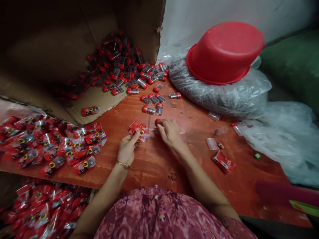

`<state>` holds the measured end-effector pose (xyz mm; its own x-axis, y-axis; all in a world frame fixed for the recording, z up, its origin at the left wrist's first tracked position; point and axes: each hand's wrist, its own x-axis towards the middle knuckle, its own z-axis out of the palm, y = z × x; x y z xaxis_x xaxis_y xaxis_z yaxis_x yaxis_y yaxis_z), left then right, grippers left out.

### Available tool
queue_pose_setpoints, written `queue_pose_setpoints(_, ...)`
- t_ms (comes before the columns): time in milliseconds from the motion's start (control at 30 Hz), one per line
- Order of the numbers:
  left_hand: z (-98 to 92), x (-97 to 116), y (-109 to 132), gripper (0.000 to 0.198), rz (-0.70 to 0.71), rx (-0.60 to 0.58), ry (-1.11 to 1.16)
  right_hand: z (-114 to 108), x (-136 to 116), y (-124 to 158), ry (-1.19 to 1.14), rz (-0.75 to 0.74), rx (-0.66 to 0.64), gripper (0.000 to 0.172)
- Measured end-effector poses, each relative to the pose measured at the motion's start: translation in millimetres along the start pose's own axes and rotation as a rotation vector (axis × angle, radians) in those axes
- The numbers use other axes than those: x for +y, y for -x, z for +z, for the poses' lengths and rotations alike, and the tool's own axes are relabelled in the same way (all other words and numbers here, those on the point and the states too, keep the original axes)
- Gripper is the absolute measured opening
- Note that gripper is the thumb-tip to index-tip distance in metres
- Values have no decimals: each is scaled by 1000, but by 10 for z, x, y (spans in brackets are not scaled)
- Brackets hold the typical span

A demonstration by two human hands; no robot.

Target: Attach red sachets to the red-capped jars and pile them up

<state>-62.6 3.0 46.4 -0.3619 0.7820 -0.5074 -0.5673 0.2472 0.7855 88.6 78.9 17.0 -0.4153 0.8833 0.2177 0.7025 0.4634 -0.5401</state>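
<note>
The left hand is over the reddish counter, its grip closed on a few red printed packets, the thumb pressed down on top of them. A thin gold-coloured bracelet circles that wrist. The right hand is just beside, palm down and fingers bent, with a red cap at its fingertips; whether its grip is closed on the cap, I cannot tell, as the fingers hide the rest.

Beyond the hands, 5 red-capped tubes with dark contents lie close together on the counter, and 1 more tube lies to their right. A large pile of similar tubes spills from an open cardboard box; 1 filled packet rests on the box's near flap.

On the left of the counter is a heap of filled packets, and a second heap sits lower down, below the counter's edge. At the right, a red basin stands upside down on a bulging clear bag. Nearer the right forearm are a clear tube, a flat clear piece, a red packet stack and a small green object.
</note>
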Motion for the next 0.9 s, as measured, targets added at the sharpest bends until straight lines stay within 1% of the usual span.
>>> queue_pose_setpoints(33, -3, 8, -17, 41, -15, -2, 2, -57, 116, -68, 141, 4, -21, 32)
queue_pose_setpoints(67, -1, 12, -31, 39, -33, -8, 2, -97, 219, -122, 242, 4, -68, 35)
queue_pose_setpoints(133, 14, 17, -53, 34, -79, -29, 12, -131, 361, -161, 335, -3, -151, 35)
queue_pose_setpoints(167, 25, 18, -59, 31, -103, -35, 25, -132, 391, -141, 327, -12, -177, 32)
queue_pose_setpoints(233, 50, 21, -61, 28, -141, -35, 58, -130, 367, -21, 202, -26, -172, 30)
queue_pose_setpoints(300, 72, 21, -50, 27, -162, -32, 79, -153, 256, 170, -44, -9, -140, 30)
queue_pose_setpoints(400, 104, 4, -16, 29, -163, -34, 66, -243, 26, 463, -436, 85, -124, 28)
queue_pose_setpoints(467, 125, -24, 12, 31, -136, -41, 46, -308, -107, 590, -590, 138, -125, 23)
queue_pose_setpoints(567, 140, -73, 52, 35, -70, -58, 7, -359, -219, 654, -692, 179, -107, 19)
queue_pose_setpoints(733, 97, -114, 68, 38, 43, -123, -97, -343, -249, 613, -798, 273, -113, 16)
queue_pose_setpoints(833, 72, -111, 54, 37, 105, -180, -132, -323, -231, 602, -878, 325, -147, 18)
queue_pose_setpoints(900, 79, -108, 52, 36, 88, -221, -120, -305, -215, 608, -938, 359, -199, 22)
